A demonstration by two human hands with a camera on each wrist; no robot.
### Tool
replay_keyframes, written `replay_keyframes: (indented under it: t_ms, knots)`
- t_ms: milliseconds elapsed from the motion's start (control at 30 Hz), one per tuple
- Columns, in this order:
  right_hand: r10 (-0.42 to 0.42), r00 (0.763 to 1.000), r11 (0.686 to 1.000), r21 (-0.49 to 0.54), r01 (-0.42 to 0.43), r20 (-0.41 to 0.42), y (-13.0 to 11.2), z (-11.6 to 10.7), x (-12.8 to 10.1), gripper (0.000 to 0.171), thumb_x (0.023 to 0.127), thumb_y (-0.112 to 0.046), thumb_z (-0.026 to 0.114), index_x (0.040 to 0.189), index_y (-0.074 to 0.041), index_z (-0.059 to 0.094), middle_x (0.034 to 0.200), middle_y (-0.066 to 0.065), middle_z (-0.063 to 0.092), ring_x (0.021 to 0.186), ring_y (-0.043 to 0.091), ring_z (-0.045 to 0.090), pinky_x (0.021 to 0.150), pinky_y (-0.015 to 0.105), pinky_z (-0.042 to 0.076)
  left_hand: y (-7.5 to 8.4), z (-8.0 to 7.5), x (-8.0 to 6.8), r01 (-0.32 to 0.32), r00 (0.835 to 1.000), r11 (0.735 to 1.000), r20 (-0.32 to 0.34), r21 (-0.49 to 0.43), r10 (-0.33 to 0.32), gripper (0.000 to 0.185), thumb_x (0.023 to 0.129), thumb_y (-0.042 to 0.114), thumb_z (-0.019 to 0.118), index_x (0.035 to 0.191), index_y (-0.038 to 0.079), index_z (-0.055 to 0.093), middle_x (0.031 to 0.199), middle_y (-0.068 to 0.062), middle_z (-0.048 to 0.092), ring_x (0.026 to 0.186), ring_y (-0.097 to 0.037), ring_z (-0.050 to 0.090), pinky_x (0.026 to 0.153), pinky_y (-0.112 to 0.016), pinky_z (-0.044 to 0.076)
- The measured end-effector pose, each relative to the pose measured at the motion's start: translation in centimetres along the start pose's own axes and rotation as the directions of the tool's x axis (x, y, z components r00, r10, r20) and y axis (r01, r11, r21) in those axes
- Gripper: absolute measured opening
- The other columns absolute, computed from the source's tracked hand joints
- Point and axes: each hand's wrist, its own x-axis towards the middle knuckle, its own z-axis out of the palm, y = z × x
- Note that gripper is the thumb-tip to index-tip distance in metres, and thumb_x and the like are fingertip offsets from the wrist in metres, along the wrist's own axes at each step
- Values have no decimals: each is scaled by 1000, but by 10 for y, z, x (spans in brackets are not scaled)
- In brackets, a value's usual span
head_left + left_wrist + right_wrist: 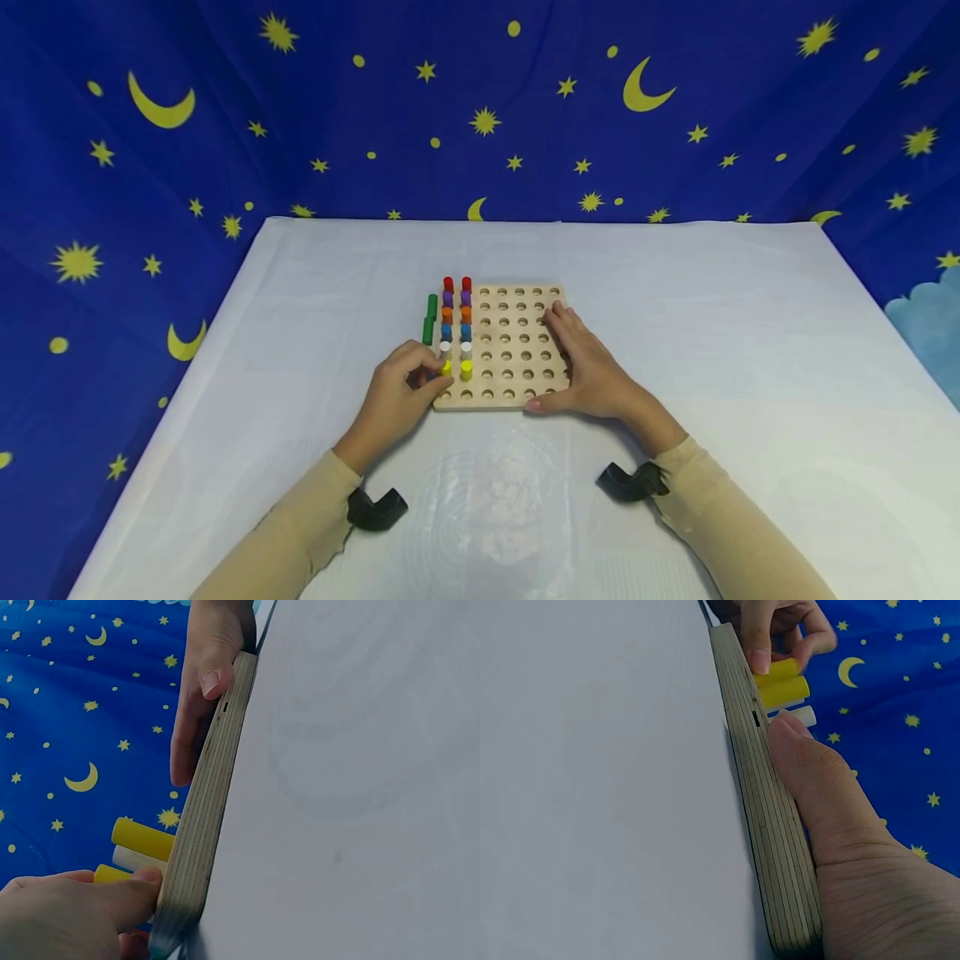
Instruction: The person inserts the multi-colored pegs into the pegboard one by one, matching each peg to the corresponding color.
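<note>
Backdrop: blue cloth printed with yellow moons and stars, hung behind and to both sides.
Table: white cover, lightly wrinkled.
Board: pale wooden pegboard flat on the table's middle, rows of round holes; its layered edge shows in both wrist views.
Board contents: two columns of upright pegs fill the left side, each running from far to near red, purple, orange, blue, white, yellow; the nearest row of holes and all columns to the right hold nothing.
Beside the board: two green pegs lie end to end on the cover, just off the left edge.
Left hand: left hand at the board's near left corner, thumb and fingertips pinching the yellow peg of the leftmost column, which stands in its hole; the thumb also touches the board's edge.
Right hand: right hand lies flat on the board's right side, fingers straight and holding nothing, fingertips toward the far corner, thumb along the near edge.
Wrists: a black camera mount under each beige sleeve.
</note>
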Motion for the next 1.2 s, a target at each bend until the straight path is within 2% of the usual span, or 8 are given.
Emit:
replay_keyframes:
  t_ms: [167, 300, 400, 533, 633, 800, 1033, 1200]
  knots:
    - [1, 1000, 1000, -3, -1, 1, 1, 0, 0, 137, 60, -58, 89, 161, -15, 7, 168, 5, -2, 156, 26, -3, 122, 56, 8, -1, -5, -1, 9, 1000, 999, 11, -33, -9, 23, 82, 11, 82, 100, 9, 68, 87, -2, 61, 69, -10, 49, 60, -21, 43]
    - [2, 1000, 1000, -14, -2, 6, 2, 1, 1, 137, 60, -60, 89, 161, -17, 6, 168, 4, -3, 156, 25, -4, 122, 56, 8, -4, -18, 5, 21, 996, 998, -80, -62, -26, 24, 91, 11, 72, 114, 6, 66, 86, -5, 59, 67, -12, 46, 59, -22, 39]
    - [6, 1000, 1000, -20, -6, 12, 2, 2, 2, 136, 61, -62, 87, 161, -18, 5, 168, 4, -4, 156, 24, -4, 122, 56, 8, -9, -28, 18, 94, 989, 995, -117, -20, -95, 27, 97, 11, 63, 123, 5, 62, 86, -5, 56, 68, -15, 44, 61, -25, 37]
    - [17, 1000, 1000, -18, -17, 7, 2, 1, 0, 137, 61, -62, 88, 161, -18, 5, 168, 4, -4, 156, 25, -4, 122, 57, 8, -17, -29, 36, 230, 971, 969, 38, 94, -234, 41, 101, 21, 58, 139, 7, 53, 92, -5, 56, 75, -17, 46, 69, -29, 40]
    - [15, 1000, 1000, -16, -15, -1, 2, 0, 0, 137, 60, -60, 88, 161, -18, 6, 168, 5, -4, 156, 25, -4, 122, 57, 8, -21, -23, 46, 259, 948, 947, 137, 192, -287, 48, 101, 26, 56, 143, 4, 49, 91, -6, 56, 79, -19, 47, 74, -33, 38]
    - [2, 1000, 1000, -14, -2, -2, 0, -1, 0, 137, 60, -60, 89, 161, -17, 6, 168, 5, -3, 156, 27, -3, 122, 57, 8, -22, -20, 50, 235, 945, 925, 153, 300, -290, 47, 99, 26, 60, 139, 1, 54, 86, -5, 54, 78, -21, 44, 74, -33, 32]
    - [3, 1000, 1000, -9, -3, -2, -1, -1, 0, 136, 60, -60, 89, 161, -17, 7, 168, 5, -3, 156, 27, -3, 122, 57, 7, -20, -24, 41, 234, 956, 944, 122, 233, -267, 40, 96, 19, 65, 131, 3, 55, 103, -13, 61, 90, -26, 52, 82, -40, 41]
    - [11, 1000, 1000, -16, -11, 4, 0, 0, 0, 137, 60, -60, 88, 161, -17, 6, 168, 6, -4, 156, 27, -3, 122, 58, 8, -18, -28, 25, 310, 942, 945, 100, 102, -320, 37, 97, 18, 65, 130, 9, 51, 106, -11, 64, 87, -21, 49, 75, -33, 41]
